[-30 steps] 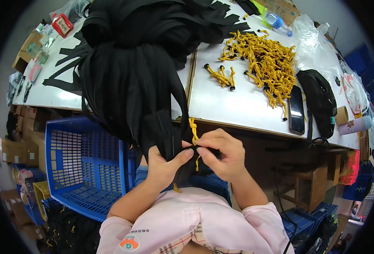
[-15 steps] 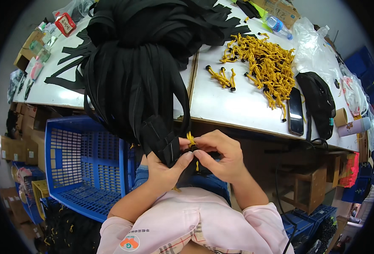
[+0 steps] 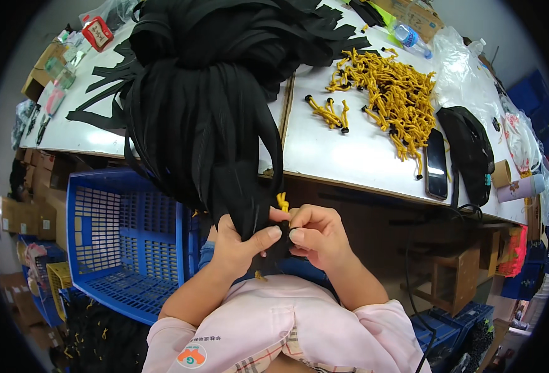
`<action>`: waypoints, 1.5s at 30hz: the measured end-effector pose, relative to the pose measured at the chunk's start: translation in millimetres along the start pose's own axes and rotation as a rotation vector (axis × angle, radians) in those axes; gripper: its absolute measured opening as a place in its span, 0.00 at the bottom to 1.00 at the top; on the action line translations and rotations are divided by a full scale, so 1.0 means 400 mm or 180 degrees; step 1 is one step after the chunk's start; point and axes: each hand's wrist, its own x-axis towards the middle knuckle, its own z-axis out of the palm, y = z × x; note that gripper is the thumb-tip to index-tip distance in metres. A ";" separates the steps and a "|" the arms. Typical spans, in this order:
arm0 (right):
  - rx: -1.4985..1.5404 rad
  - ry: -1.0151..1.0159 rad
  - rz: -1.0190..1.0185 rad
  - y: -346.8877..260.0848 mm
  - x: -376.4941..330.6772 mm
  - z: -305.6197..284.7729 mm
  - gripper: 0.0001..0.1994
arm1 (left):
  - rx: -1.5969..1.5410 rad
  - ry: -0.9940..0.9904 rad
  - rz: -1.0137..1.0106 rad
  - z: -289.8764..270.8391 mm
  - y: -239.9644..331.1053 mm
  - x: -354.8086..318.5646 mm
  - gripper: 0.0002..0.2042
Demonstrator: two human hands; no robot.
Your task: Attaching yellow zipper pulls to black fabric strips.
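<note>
A thick bundle of black zipper strips (image 3: 193, 137) hangs over the table's front edge. My left hand (image 3: 237, 252) is closed on the lower ends of the strips, thumb toward the right. Close against it, my right hand (image 3: 323, 241) pinches thumb and fingertips at a small black part by the zipper end. A knotted yellow cord pull (image 3: 282, 201) sticks up just above the meeting fingertips. Whether that cord joins the black part is hidden by my fingers. On the table to the right lies a heap of yellow cord pulls (image 3: 392, 93) with black ends, and several lie apart from it (image 3: 329, 114).
A blue plastic crate (image 3: 125, 292) stands left of my lap, below the white table (image 3: 324, 155). A phone (image 3: 435, 165), a black pouch (image 3: 466, 155) and a light purple cup (image 3: 520, 188) lie at the table's right. A water bottle (image 3: 410, 38) lies farther back.
My right hand has shifted slightly down and left, its fingers curling in more. The yellow cord's lower end no longer shows below the fingers. The bundle's lower end has turned a little.
</note>
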 end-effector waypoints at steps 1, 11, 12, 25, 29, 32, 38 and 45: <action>0.0003 0.0003 0.0003 -0.006 0.000 -0.002 0.02 | 0.0337 -0.0130 0.0142 -0.003 0.000 -0.001 0.11; -0.1871 0.0179 -0.1138 0.016 -0.004 0.021 0.04 | 0.0722 0.0082 0.0753 0.020 0.005 -0.008 0.09; -0.1900 0.0091 -0.1086 0.014 -0.006 0.019 0.04 | 0.0932 -0.0036 0.0805 0.011 0.006 -0.009 0.09; -0.1991 0.0170 -0.0513 -0.029 0.027 0.019 0.05 | 0.0821 0.0256 0.0246 0.018 -0.004 -0.002 0.07; -0.2841 -0.0555 -0.0763 -0.059 0.022 -0.002 0.07 | 0.0769 0.0149 0.0414 0.026 -0.023 -0.020 0.06; -0.2512 -0.0785 -0.0234 -0.067 0.013 -0.020 0.08 | 0.0878 0.0094 0.0189 0.032 -0.025 -0.033 0.07; -0.3037 -0.1126 -0.0009 0.001 -0.026 -0.001 0.10 | 0.0269 0.0170 -0.0337 0.008 0.001 0.022 0.12; -0.5491 0.0290 -0.2899 -0.012 0.002 0.086 0.16 | 0.0359 -0.0035 0.0004 0.026 -0.029 0.018 0.24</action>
